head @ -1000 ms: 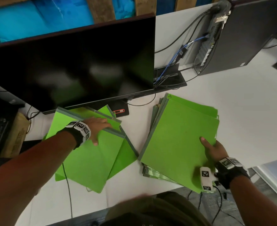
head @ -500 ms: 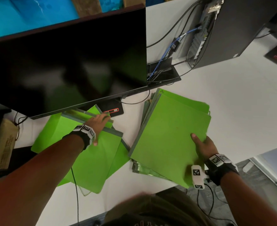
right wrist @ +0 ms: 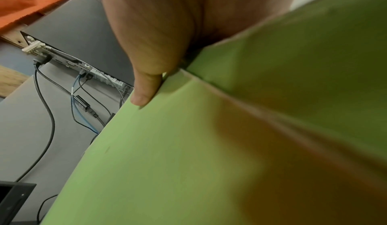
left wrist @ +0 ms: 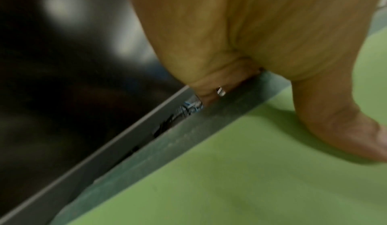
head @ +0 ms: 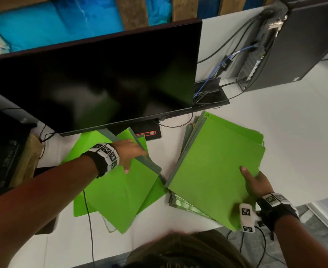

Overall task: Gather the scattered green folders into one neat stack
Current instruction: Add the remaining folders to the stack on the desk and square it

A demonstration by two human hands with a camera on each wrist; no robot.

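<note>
Two groups of green folders lie on the white desk (head: 286, 132). On the left, several loose folders (head: 118, 190) are fanned out under the monitor. My left hand (head: 129, 155) grips the grey spine edge (left wrist: 188, 137) of the top folder there, thumb (left wrist: 345, 129) on its green cover, fingers curled over the spine. On the right sits a thicker stack of folders (head: 215, 169), overhanging the desk's front edge. My right hand (head: 254, 182) holds its near right corner, thumb (right wrist: 144, 94) on top of the cover (right wrist: 167, 162) and fingers hidden beneath.
A large black monitor (head: 93, 80) hangs over the left pile, its stand base (head: 149, 133) just behind the folders. A computer tower (head: 302, 43) with cables (head: 217, 68) stands at the back right. A thin cable (head: 88, 219) runs under the left folders.
My left hand shifted from resting on the top left folder to gripping its spine edge, and that folder has swung towards the right stack. The right hand keeps its hold on the stack.
</note>
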